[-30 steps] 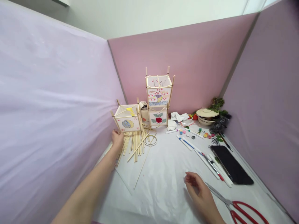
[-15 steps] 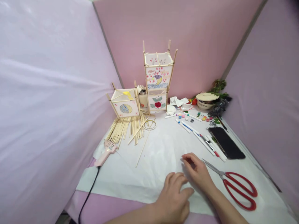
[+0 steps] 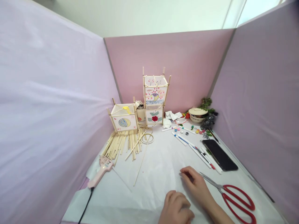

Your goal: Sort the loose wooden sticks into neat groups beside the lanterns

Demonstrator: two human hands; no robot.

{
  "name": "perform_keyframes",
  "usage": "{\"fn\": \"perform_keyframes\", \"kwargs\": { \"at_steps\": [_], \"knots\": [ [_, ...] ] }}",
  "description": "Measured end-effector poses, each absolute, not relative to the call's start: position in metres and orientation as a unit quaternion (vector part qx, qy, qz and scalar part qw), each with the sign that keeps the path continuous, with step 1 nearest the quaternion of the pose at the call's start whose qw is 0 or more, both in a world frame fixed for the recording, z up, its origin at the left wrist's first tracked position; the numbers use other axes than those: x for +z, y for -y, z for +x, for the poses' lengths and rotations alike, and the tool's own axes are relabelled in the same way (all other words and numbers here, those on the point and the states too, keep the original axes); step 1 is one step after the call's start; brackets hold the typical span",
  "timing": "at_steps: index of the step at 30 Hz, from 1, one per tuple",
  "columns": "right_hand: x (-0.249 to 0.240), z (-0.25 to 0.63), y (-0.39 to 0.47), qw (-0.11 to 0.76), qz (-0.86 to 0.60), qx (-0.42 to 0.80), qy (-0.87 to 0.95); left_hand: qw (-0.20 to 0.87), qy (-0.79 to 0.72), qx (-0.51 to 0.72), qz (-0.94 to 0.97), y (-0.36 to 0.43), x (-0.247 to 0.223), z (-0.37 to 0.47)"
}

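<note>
The left hand [image 3: 175,209] is back near the right hand [image 3: 195,184], so the glue gun [image 3: 100,175] lies untouched; both curl, but I can't tell if they hold anything

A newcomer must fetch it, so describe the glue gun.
Find the moon-painted box near the left wall. In front of it fan pale sticks; the glue gun lies at their near end. Unlike them, it is pink, with a black cord.

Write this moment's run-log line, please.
left hand: beside right hand; right hand: near red-handled scissors; glue gun: lying near wooden sticks
</note>
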State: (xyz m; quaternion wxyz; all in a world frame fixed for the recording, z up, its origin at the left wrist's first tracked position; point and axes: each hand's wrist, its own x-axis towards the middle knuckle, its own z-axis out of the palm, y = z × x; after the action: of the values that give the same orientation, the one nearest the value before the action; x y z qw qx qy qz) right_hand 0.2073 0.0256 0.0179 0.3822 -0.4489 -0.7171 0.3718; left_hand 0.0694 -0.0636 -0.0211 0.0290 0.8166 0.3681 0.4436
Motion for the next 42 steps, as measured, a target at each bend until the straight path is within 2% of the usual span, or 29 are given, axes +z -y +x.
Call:
{"fn": "perform_keyframes", "kwargs": {
  "at_steps": [8, 20, 27, 42],
  "knots": [
    [0.023, 0.206, -0.025, 0.382, -0.438, 0.378, 0.721, 0.053, -0.338, 0.448, 0.826, 0.059, -0.014, 0.062],
    [0.031, 0.208, -0.027, 0.419, -0.452, 0.360, 0.701, 0.175, -0.353, 0.443, 0.805, 0.065, 0.013, 0.064],
    [0.026, 0.208, -0.028, 0.442, -0.451, 0.355, 0.690, 0.178, -0.354, 0.440, 0.806, 0.069, 0.022, 0.067],
    [0.026, 0.210, -0.028, 0.430, -0.451, 0.360, 0.694, 0.166, -0.373, 0.404, 0.818, 0.075, 0.030, 0.066]
  ]
}}
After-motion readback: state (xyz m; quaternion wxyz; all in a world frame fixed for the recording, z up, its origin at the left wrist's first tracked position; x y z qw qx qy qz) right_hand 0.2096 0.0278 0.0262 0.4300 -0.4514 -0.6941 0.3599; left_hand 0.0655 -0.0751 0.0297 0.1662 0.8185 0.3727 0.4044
